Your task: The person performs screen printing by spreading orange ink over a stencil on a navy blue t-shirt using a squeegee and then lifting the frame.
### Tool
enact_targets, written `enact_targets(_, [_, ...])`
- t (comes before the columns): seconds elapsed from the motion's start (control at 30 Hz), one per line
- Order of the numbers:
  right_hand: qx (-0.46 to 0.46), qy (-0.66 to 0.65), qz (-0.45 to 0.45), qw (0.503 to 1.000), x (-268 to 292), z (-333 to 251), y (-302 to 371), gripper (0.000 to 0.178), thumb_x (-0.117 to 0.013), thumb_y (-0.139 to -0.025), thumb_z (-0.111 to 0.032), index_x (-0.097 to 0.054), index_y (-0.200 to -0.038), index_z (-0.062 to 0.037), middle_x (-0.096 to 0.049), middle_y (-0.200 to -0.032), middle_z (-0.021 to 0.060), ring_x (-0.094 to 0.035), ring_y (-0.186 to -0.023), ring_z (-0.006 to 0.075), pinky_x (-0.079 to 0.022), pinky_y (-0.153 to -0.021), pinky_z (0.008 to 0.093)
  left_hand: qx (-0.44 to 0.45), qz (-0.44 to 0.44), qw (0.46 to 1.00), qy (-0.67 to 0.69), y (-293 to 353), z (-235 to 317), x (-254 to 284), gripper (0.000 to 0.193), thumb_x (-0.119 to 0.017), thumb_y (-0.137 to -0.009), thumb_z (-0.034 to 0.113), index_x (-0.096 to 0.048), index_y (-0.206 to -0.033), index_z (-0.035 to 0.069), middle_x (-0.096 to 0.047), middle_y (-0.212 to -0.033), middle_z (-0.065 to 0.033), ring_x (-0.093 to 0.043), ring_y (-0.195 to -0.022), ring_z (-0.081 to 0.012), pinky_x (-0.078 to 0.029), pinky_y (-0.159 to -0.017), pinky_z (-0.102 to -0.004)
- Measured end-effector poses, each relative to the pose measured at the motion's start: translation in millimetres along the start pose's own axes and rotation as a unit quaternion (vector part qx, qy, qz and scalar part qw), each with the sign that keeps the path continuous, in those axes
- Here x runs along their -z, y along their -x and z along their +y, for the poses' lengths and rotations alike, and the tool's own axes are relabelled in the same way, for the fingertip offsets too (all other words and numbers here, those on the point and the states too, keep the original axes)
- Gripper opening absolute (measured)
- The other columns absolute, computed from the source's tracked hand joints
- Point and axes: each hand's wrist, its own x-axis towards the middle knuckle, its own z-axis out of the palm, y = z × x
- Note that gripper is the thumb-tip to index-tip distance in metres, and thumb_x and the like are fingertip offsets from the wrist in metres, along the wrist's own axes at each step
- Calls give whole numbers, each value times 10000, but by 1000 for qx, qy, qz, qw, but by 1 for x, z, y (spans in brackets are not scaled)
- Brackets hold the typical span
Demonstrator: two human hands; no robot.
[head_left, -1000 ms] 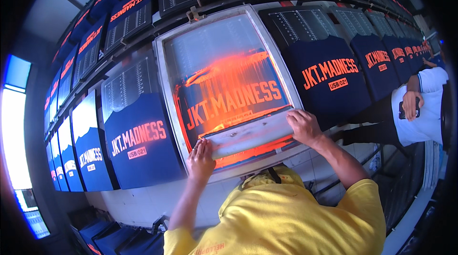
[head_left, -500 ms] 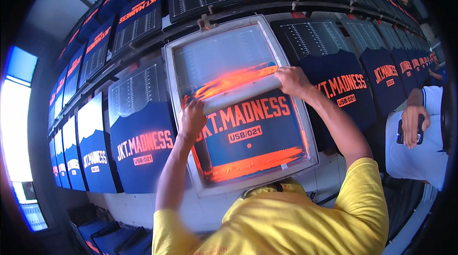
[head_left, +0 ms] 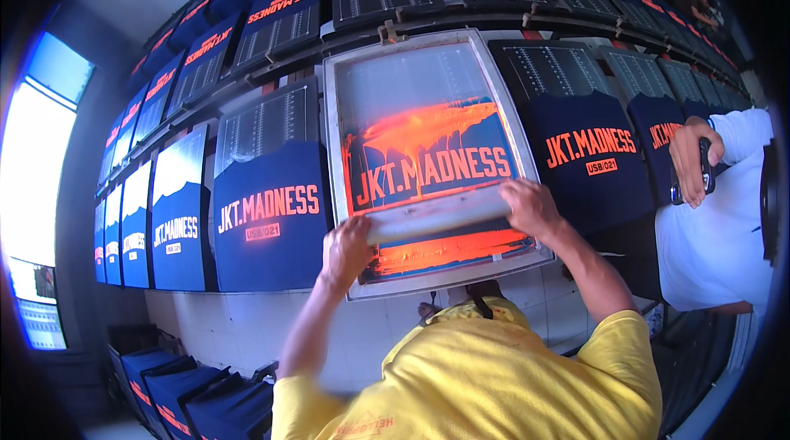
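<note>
A metal-framed printing screen (head_left: 339, 177) lies over a dark blue shirt on the long table, smeared with orange ink (head_left: 428, 129). Across its lower part sits a long grey squeegee (head_left: 436, 216). My left hand (head_left: 346, 249) grips the squeegee's left end and my right hand (head_left: 531, 206) grips its right end. Both forearms reach up from my yellow shirt at the bottom of the view.
Rows of dark blue shirts (head_left: 267, 214) with orange lettering lie on both sides of the screen and along the row behind. At the right stands another person in a white shirt (head_left: 720, 226), a hand holding a dark phone (head_left: 699, 169). Folded blue shirts (head_left: 189, 391) are stacked at lower left.
The squeegee and both hands went up the screen to the top half a second ago, then came back down to the lower part, leaving orange ink spread over the mesh.
</note>
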Motion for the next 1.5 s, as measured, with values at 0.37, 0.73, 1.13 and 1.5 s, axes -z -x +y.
enact_targets(0.37, [-5,37,12,999,-21,-36,66,195,-573,-715,-16,-618,-903,2,-656,-962,116,-638,-900,275,-530,-801,378,-12,74,997,-17,72,4,-50,418,-640,-617,-34,-666,-1031,20,-692,-1109,-133,-669,-1070,-277,-566,-876,-377])
enact_targets(0.73, [-4,56,24,998,-42,30,-52,128,-579,-696,2,-582,-822,-20,-651,-882,114,-649,-855,279,-544,-700,383,-66,76,994,-50,-56,-62,-46,439,-660,-636,28,-658,-1075,13,-685,-1137,-152,-673,-1060,-275,-575,-844,-360])
enact_targets(1.13, [-40,45,-89,994,-28,73,-135,144,-663,-676,-23,-644,-819,-26,-682,-786,150,-681,-790,332,-542,-715,445,-3,-1,1000,-14,-146,-71,-4,225,-620,-696,37,-704,-901,78,-699,-859,-118,-685,-804,-338,-560,-717,-439])
enact_targets(1.5, [-54,58,-49,996,44,59,-160,172,-636,-728,-30,-697,-889,-26,-698,-847,198,-691,-834,367,-552,-747,451,27,-1,999,-28,-158,-51,56,236,-609,-742,61,-724,-947,65,-703,-856,-174,-680,-822,-379,-556,-773,-455])
